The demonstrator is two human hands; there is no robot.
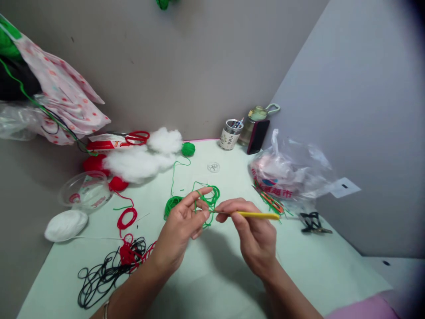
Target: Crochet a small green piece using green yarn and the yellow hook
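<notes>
- Pinched green yarn with left hand, yellow hook with right hand.
- Held pens inside tin.
- Showed pinkish contents within plastic bag, right of tin.

You have bare tabletop to the right of your right hand, but the plastic bag stands in the way farther back. Left of your left hand, black cord and red yarn block you.
</notes>
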